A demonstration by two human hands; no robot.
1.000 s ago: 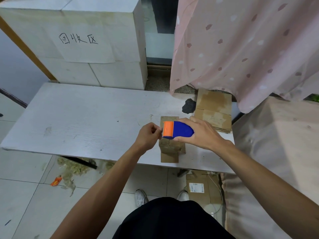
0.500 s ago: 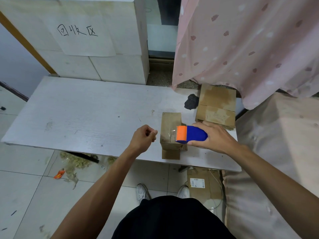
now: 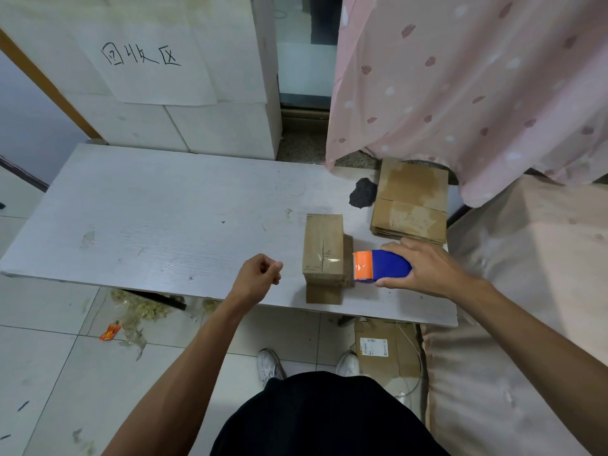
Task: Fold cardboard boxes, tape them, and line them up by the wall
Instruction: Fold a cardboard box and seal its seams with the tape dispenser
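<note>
Beside the box, right hand with tape dispenser, formerly above it.

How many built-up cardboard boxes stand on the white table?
1: the box near the front edge, beside the tape dispenser in the right hand. The stack behind holds flat ones only.
</note>
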